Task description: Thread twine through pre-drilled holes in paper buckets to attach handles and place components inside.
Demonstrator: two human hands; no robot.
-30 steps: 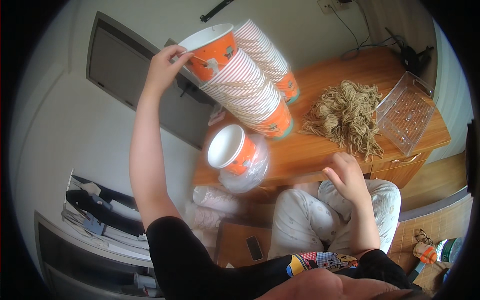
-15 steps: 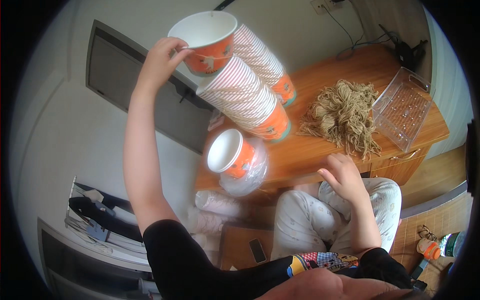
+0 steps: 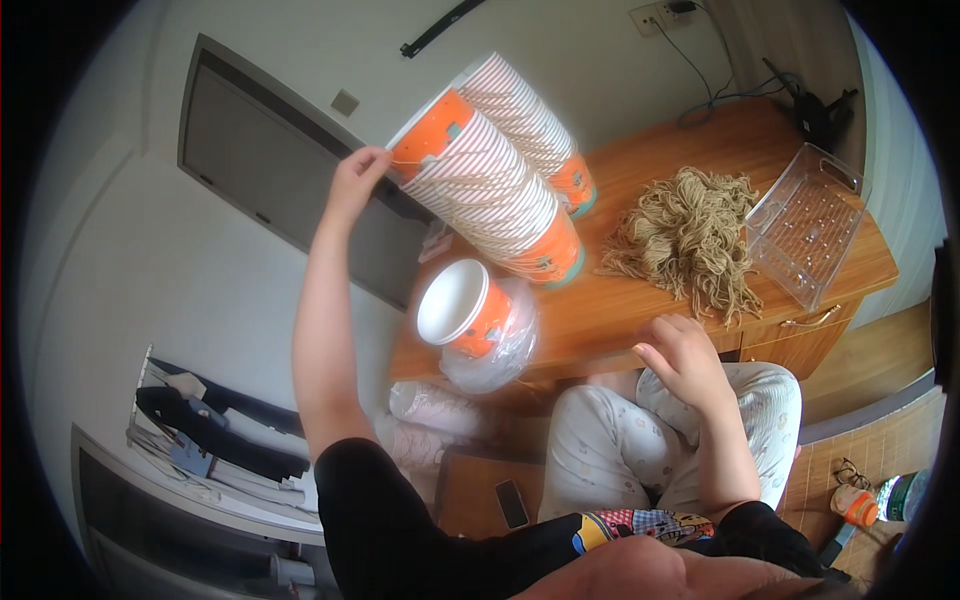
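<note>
The person wears a black shirt with short sleeves, which leave the forearms bare. On its front there is a print in yellow, red, blue and white. The trousers are whitish and loose, with small scattered motifs, too small to tell. The left grip and the right grip are bare.
</note>
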